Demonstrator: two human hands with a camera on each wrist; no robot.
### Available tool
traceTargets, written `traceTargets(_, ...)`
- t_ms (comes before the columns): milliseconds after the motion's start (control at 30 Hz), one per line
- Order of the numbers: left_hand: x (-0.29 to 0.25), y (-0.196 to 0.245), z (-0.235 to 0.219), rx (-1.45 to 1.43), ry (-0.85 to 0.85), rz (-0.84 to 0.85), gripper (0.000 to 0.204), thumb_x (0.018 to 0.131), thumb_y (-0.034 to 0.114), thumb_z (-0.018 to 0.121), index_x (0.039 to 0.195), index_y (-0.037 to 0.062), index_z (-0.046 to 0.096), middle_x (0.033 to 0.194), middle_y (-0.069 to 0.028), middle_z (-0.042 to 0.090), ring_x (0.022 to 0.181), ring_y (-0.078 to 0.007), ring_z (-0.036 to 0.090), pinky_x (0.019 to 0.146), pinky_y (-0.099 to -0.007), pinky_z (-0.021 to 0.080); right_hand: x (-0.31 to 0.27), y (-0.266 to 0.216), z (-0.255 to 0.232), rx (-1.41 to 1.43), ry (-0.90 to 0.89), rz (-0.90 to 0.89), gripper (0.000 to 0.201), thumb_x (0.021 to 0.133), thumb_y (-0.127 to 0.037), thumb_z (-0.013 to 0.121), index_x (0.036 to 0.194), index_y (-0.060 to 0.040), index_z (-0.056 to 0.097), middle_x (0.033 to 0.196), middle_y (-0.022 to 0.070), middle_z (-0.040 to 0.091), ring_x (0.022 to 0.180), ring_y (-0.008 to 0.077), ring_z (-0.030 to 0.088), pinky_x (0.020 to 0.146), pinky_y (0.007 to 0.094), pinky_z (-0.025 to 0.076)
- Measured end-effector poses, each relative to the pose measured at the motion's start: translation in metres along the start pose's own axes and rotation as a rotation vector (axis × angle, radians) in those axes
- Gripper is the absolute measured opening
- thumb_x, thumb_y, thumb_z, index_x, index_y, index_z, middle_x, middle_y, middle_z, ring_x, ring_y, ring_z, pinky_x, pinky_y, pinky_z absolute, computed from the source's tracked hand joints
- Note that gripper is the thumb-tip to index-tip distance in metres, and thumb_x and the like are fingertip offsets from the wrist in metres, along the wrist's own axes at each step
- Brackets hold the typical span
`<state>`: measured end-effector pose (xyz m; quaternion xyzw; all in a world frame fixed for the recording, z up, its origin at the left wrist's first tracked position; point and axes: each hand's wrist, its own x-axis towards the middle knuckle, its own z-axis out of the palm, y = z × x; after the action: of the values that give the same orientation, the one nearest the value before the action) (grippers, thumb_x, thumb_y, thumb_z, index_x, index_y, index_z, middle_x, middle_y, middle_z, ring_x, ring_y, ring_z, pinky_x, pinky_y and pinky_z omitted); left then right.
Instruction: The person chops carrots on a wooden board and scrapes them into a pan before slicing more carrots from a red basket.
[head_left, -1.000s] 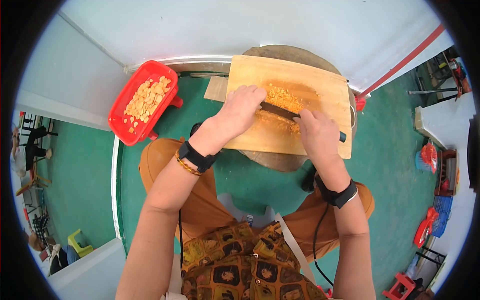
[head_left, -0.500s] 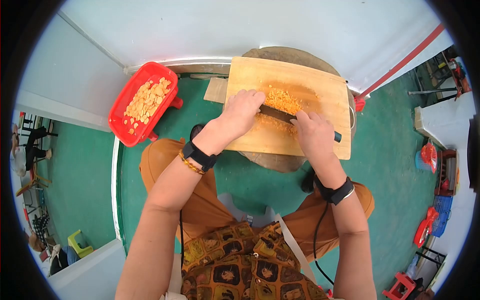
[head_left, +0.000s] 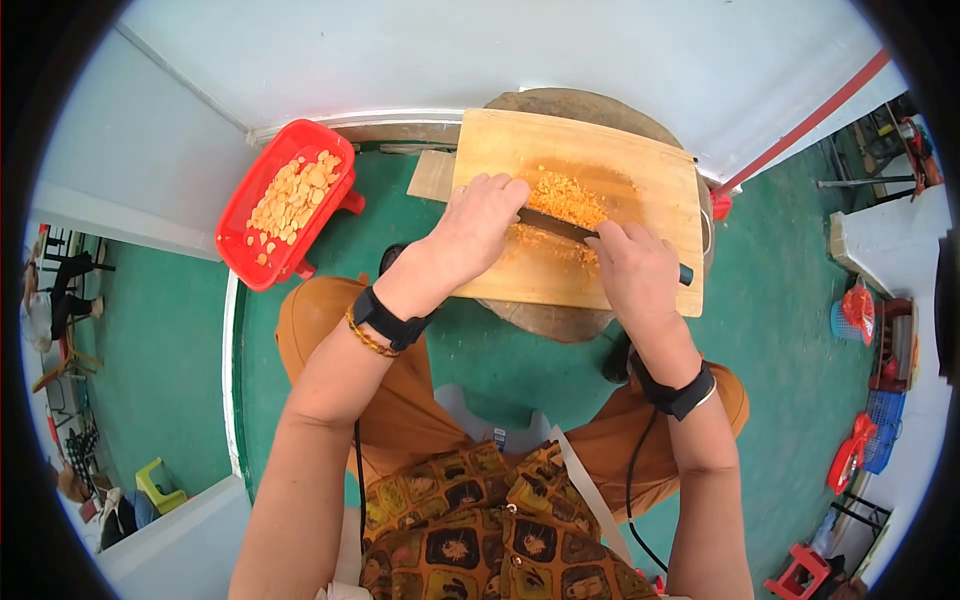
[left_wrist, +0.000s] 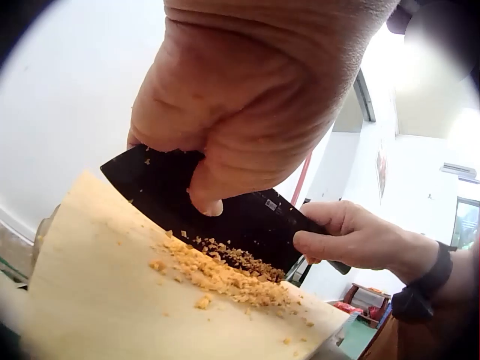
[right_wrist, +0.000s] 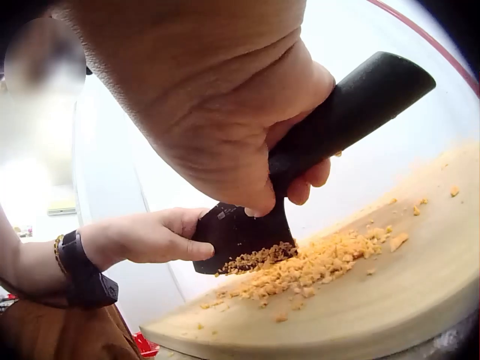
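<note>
My right hand grips the black handle of a cleaver at the right side of the cutting board. At the blade's far end, my left hand pinches the top of the dark blade between thumb and fingers, the thumb flat on its side in the left wrist view. The cutting edge is down at a heap of finely chopped orange bits. Crumbs cling low on the blade, and more bits lie on both sides of it.
The board rests on a round wooden block close to a pale wall. To the left, a red basin holds many thin orange slices. A flat wooden piece sticks out left of the board.
The right hand and cleaver handle shifted slightly left, then back right to about where they started. The left hand has stayed on the blade's far end.
</note>
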<state>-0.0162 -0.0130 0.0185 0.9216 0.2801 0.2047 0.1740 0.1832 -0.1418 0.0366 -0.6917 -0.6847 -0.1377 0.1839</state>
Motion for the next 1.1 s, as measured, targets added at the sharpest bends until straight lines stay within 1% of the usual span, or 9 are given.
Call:
traceTargets(133,0.000,-0.007,0.014,0.044,-0.051,-0.036,0.020,0.082,-0.006,0.057,0.099,0.0047,0.053,0.094,-0.0162,0.058,0.093,-0.0400,0.055,0.079,-0.0473,0.045,-0.004,0.004,0.016,-0.003,-0.008,-0.023,0.020,0.081,-0.025,0.074,0.077,-0.0146,0.057,0.068,0.0033,0.055,0.071,0.0245,0.060,0.058,0.0405,0.044)
traceTargets(333,0.006,-0.005,0.005,-0.020,0.042,0.040,0.021,0.081,-0.007,0.057,0.098,0.0044,0.053,0.093,-0.0168,0.058,0.094,-0.0404,0.055,0.079,-0.0470,0.045,0.005,0.003,0.001,-0.010,0.030,-0.001,0.020,0.080,-0.026,0.075,0.077,-0.0147,0.058,0.068,0.0032,0.055,0.071,0.0245,0.060,0.059,0.0406,0.044)
traceTargets(433,0.007,-0.011,0.020,0.031,-0.025,-0.035,0.020,0.082,-0.007,0.057,0.097,0.0042,0.052,0.093,-0.0170,0.058,0.094,-0.0403,0.055,0.080,-0.0474,0.045,0.000,0.006,0.018,-0.050,0.013,-0.005,0.020,0.080,-0.025,0.074,0.077,-0.0147,0.058,0.069,0.0033,0.057,0.071,0.0249,0.060,0.059,0.0408,0.044)
traceTargets(533,0.008,-0.012,0.015,-0.019,0.006,0.017,0.020,0.082,-0.007,0.058,0.097,0.0039,0.052,0.093,-0.0173,0.058,0.094,-0.0401,0.055,0.080,-0.0475,0.045,0.001,0.008,0.017,-0.023,-0.008,0.008,0.019,0.080,-0.025,0.074,0.077,-0.0146,0.058,0.070,0.0033,0.058,0.071,0.0253,0.060,0.059,0.0411,0.044)
traceTargets(633,0.009,-0.001,0.003,-0.031,0.036,0.013,0.020,0.081,-0.008,0.058,0.096,0.0039,0.051,0.093,-0.0177,0.058,0.093,-0.0404,0.055,0.078,-0.0480,0.045,0.005,0.007,0.004,-0.010,0.060,-0.010,0.020,0.080,-0.025,0.074,0.076,-0.0142,0.058,0.069,0.0034,0.057,0.071,0.0256,0.061,0.059,0.0417,0.045)
traceTargets(733,0.010,-0.011,0.018,0.017,-0.023,-0.006,0.020,0.081,-0.007,0.059,0.096,0.0038,0.051,0.093,-0.0177,0.058,0.093,-0.0407,0.055,0.079,-0.0475,0.045,0.001,0.010,0.016,-0.013,0.022,0.000,0.020,0.080,-0.024,0.074,0.076,-0.0141,0.058,0.069,0.0036,0.057,0.071,0.0258,0.061,0.059,0.0420,0.045)
traceTargets(833,0.010,-0.010,0.017,-0.002,0.006,0.005,0.019,0.081,-0.006,0.060,0.095,0.0042,0.051,0.093,-0.0169,0.058,0.092,-0.0408,0.055,0.078,-0.0475,0.045,0.003,0.010,0.017,-0.012,0.000,0.002,0.020,0.080,-0.024,0.075,0.076,-0.0141,0.057,0.069,0.0039,0.057,0.070,0.0258,0.060,0.058,0.0421,0.045)
traceTargets(1033,0.011,-0.007,0.009,-0.020,0.079,0.063,0.019,0.082,-0.006,0.059,0.096,0.0050,0.052,0.093,-0.0163,0.058,0.091,-0.0403,0.055,0.078,-0.0479,0.045,0.008,0.006,0.001,-0.029,0.057,-0.005,0.020,0.080,-0.024,0.074,0.076,-0.0145,0.057,0.068,0.0035,0.056,0.071,0.0252,0.061,0.059,0.0418,0.045)
traceTargets(1100,0.011,-0.009,0.017,0.015,0.024,0.008,0.019,0.082,-0.006,0.059,0.097,0.0048,0.053,0.093,-0.0166,0.059,0.091,-0.0402,0.055,0.078,-0.0479,0.045,0.004,0.008,0.014,-0.026,0.041,-0.007,0.019,0.080,-0.023,0.074,0.076,-0.0145,0.057,0.068,0.0035,0.056,0.070,0.0250,0.060,0.060,0.0418,0.045)
